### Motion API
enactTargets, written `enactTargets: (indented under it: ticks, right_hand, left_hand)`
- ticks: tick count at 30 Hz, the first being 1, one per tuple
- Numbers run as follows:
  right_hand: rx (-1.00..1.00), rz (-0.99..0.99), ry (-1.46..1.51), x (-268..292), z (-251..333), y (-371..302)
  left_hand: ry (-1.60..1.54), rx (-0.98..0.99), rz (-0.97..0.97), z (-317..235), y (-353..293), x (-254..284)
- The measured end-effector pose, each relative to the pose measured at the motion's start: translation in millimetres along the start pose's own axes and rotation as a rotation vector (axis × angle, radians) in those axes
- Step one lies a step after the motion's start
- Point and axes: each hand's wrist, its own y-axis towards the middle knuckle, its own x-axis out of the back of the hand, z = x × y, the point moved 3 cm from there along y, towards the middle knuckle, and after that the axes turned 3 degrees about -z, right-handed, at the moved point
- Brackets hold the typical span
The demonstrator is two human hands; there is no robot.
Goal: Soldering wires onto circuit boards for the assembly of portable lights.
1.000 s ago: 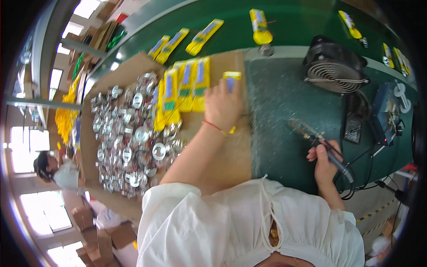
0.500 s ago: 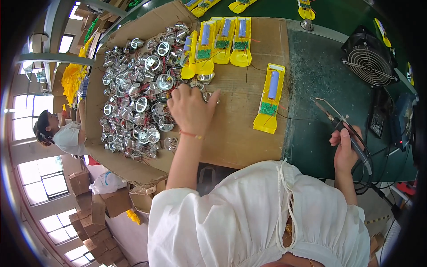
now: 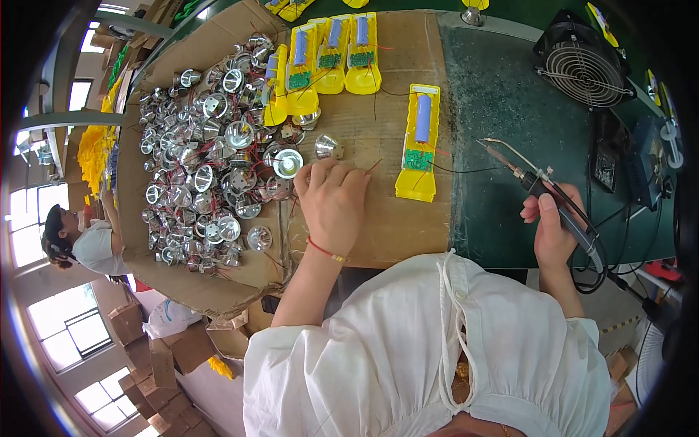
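My left hand is closed with its fingers curled downward over the cardboard, and what it pinches is hidden. A thin reddish wire pokes out beside its fingertips. Just beyond the fingers lies a silver reflector cup; another reflector cup is by the index side, at the edge of the pile. My right hand grips a soldering iron with a thin metal guide along its tip, pointing up and left above the green table. Between the hands lies an open yellow housing with a blue cell, green circuit board and loose wires.
A cardboard box holds many silver reflector cups with red wires. Several yellow housings lie side by side at its far right. A black fan stands at the far right of the green table. Another person is at the left.
My left hand has moved right and slightly nearer, its spread thumb and fingers now drawn together. A reflector cup shows beyond its fingers. My right hand keeps hold of the soldering iron; the view has shifted.
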Motion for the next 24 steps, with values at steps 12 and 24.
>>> enactTargets:
  ticks: [12,24]
  right_hand:
    - [-0.011,0.348,-0.127,-43,-5,-13]
    - [-0.221,0.266,0.058,-58,-16,-8]
  left_hand:
    - [-0.767,0.488,0.194,-19,-2,-20]
    - [-0.861,0.516,0.193,-22,4,-28]
